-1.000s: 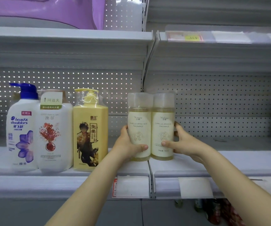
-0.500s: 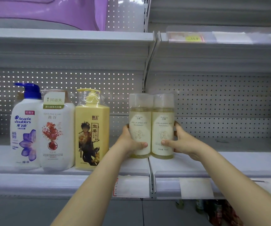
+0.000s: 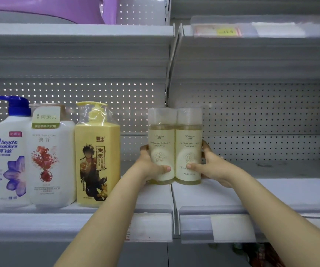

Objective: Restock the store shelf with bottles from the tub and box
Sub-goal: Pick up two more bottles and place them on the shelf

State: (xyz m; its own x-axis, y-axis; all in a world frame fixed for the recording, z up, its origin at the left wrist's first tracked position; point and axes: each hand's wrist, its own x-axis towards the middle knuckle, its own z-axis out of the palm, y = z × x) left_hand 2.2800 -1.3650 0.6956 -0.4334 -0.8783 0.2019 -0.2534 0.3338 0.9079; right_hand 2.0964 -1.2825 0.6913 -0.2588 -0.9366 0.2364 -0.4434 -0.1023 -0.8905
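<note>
A shrink-wrapped twin pack of pale yellow bottles (image 3: 174, 145) with cream labels stands upright on the grey shelf (image 3: 270, 195), over the seam between two shelf boards. My left hand (image 3: 148, 167) grips its left side, thumb across the front label. My right hand (image 3: 211, 166) grips its right side, thumb on the front. To the left stand three pump bottles in a row: a white Head & Shoulders bottle (image 3: 9, 157) with a blue pump, a white bottle with a red flower print (image 3: 49, 160), and a yellow bottle (image 3: 97, 158) in clear wrap.
The shelf above (image 3: 78, 31) carries a purple tub (image 3: 59, 8) and a yellow price tag (image 3: 226, 31). A perforated back panel (image 3: 261, 116) runs behind. Price strips line the shelf's front edge. The board right of the twin pack is bare.
The twin pack has moved slightly deeper onto the shelf, with both hands still round it. The view has drifted a little.
</note>
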